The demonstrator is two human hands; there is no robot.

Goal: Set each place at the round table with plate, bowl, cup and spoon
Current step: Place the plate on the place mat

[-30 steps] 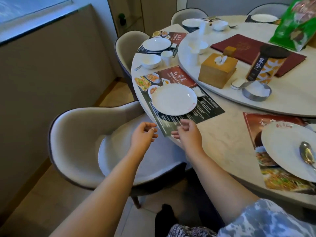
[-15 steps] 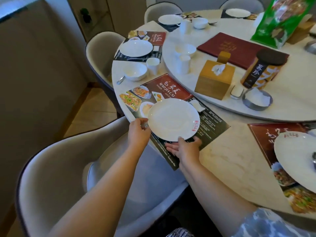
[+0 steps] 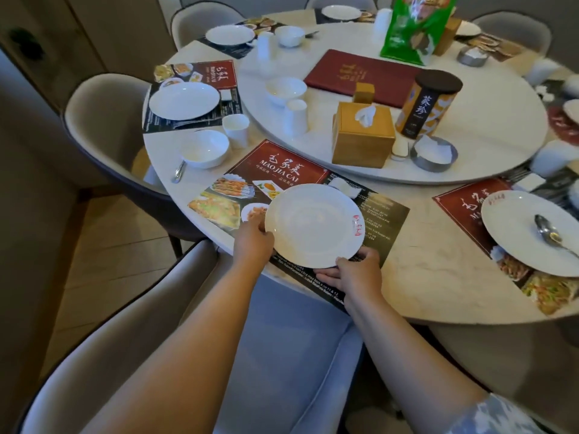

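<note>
Grey upholstered chairs (image 3: pixel 103 98) around a marble round table (image 3: pixel 423 270), tiled floor (image 3: pixel 103 245), beige walls (image 3: pixel 37 170).

Table: round table (image 3: pixel 416 270) with a pale marble top.
Centre: a raised turntable (image 3: pixel 488 158) (also pale).
Near edge: a printed placemat (image 3: pixel 282 170) lies flat, a little over the rim.
Left: a bowl (image 3: pixel 205 148), a cup (image 3: pixel 235 130) and a spoon (image 3: pixel 178 172).
Right: another placemat (image 3: pixel 463 202).

placemat (image 3: pixel 275 170) reads "MAO JIA CAI"
</note>
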